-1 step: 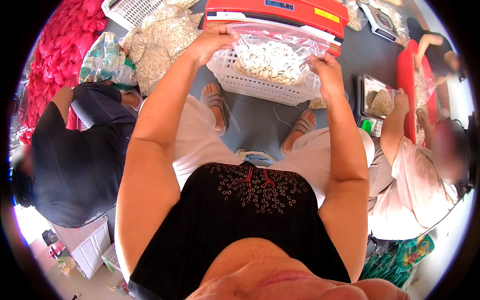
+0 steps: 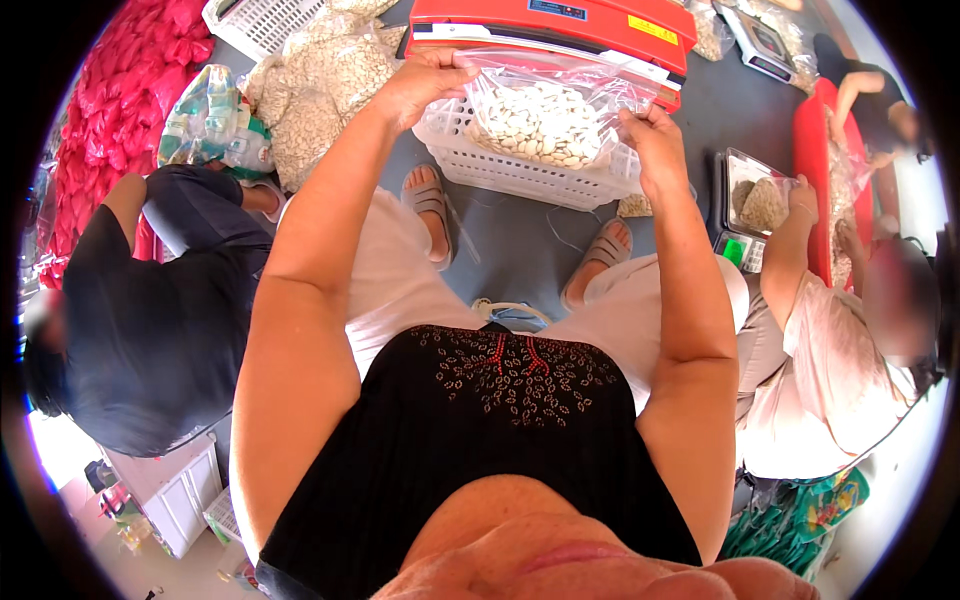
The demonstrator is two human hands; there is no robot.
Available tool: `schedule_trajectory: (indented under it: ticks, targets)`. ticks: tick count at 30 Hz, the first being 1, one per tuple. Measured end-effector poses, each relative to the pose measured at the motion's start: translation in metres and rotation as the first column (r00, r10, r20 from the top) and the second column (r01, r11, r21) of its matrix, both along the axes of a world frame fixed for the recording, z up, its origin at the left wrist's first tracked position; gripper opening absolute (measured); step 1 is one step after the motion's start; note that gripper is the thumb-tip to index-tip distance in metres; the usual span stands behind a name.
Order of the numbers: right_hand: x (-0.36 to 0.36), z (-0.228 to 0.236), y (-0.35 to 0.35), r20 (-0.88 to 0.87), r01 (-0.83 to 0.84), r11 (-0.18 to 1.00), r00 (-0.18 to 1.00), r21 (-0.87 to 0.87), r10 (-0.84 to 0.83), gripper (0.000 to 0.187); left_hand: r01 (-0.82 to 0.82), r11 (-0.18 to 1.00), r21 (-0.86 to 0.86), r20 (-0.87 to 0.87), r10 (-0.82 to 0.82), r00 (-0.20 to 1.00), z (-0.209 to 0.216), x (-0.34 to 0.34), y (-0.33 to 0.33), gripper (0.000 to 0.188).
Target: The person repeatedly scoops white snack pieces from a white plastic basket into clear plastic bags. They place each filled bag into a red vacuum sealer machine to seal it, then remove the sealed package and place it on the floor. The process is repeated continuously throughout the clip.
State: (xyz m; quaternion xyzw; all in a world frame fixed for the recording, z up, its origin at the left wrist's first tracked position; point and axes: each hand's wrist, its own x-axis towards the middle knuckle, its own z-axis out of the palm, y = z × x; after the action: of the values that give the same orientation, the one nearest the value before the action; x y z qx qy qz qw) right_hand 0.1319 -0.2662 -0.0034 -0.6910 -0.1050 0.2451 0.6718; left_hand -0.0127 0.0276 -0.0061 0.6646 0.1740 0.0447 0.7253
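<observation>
A clear plastic bag of pale pumpkin seeds [image 2: 545,125] is stretched out in front of me. At its upper left corner, my left hand [image 2: 425,88] pinches the edge between thumb and fingers. My right hand [image 2: 652,140] grips the opposite side. The bag's flat upper part lies against the front of a red bag sealer [image 2: 550,28]. Below the bag is a white perforated plastic basket [image 2: 520,185], and the seeds at the bag's bottom rest over it. Whatever is in the basket is mostly hidden by the bag.
Filled seed bags [image 2: 320,90] are piled to the left, beside a heap of red plastic bags [image 2: 125,110]. A person in dark clothes [image 2: 160,310] sits at my left. On the right, another person's hand [image 2: 803,200] touches a seed bag on a scale [image 2: 745,165], near a red tub [image 2: 818,200].
</observation>
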Motion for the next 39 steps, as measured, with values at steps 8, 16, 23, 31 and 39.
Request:
schedule_trajectory:
  ticks: [8, 16, 23, 31, 39]
  targets:
    - [-0.007, 0.013, 0.004, 0.093, -0.148, 0.984, 0.986, 0.104, 0.138, 0.007, -0.137, 0.979, 0.151, 0.235, 0.099, 0.967, 0.031, 0.0, 0.001, 0.011]
    - [0.047, 0.024, -0.046, 0.188, 0.261, 0.947, 0.937, 0.186, -0.295, 0.012, -0.881, 0.443, 0.167, 0.328, 0.817, 0.474, 0.038, -0.031, 0.158, 0.01]
    - [0.12, -0.095, -0.128, 0.403, 0.285, 0.459, 0.897, -0.842, 0.183, 0.038, -0.848, 0.253, 0.465, 0.556, 0.663, 0.502, 0.013, 0.001, 0.148, 0.019]
    - [0.117, -0.141, -0.113, 0.265, 0.312, -0.112, 0.912, -0.943, 0.313, 0.043, -0.632, 0.47, 0.616, 0.468, 0.426, 0.774, 0.067, 0.029, -0.003, 0.015]
    - [0.123, -0.19, -0.123, 0.274, 0.292, -0.054, 0.936, -0.955, 0.221, 0.023, -0.606, 0.532, 0.591, 0.517, 0.327, 0.791, 0.059, 0.042, -0.026, 0.01]
